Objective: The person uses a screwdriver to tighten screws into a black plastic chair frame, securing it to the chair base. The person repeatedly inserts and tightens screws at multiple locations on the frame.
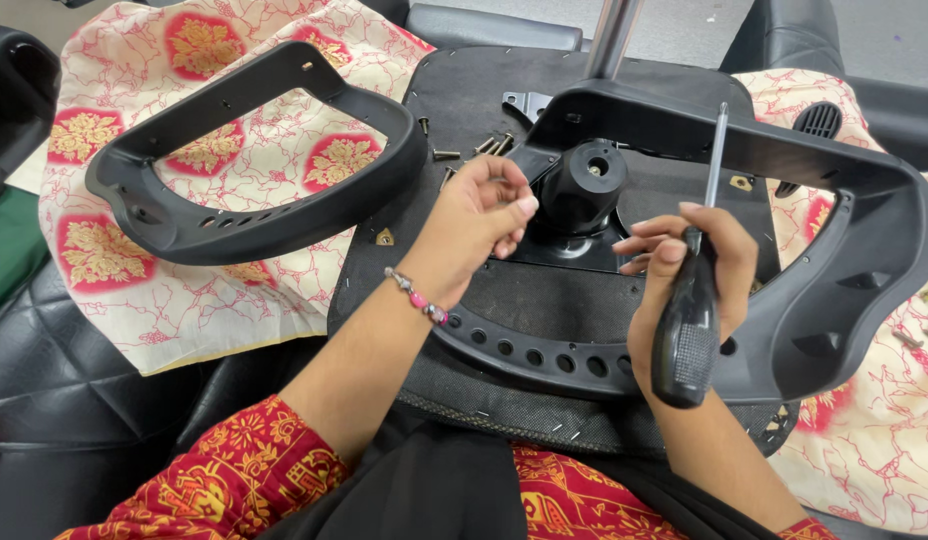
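An upturned black chair seat base [484, 290] lies across my lap, with a black knob-like mount [584, 185] at its centre. My right hand [684, 270] grips a black-handled screwdriver [689, 320] upright, its metal shaft pointing away from me. My left hand [474, 225] hovers just left of the mount, fingers curled together; whether it pinches a small screw I cannot tell. Several loose brass screws [489, 147] lie on the base beyond my left hand. A black curved armrest frame [834, 290] rests over the base's right side.
A second black armrest frame [254, 150] lies at the left on a cream cloth with red and gold patterns [184, 300]. A metal gas-lift column [612, 35] rises behind the mount. Black quilted seating [54, 380] surrounds the work.
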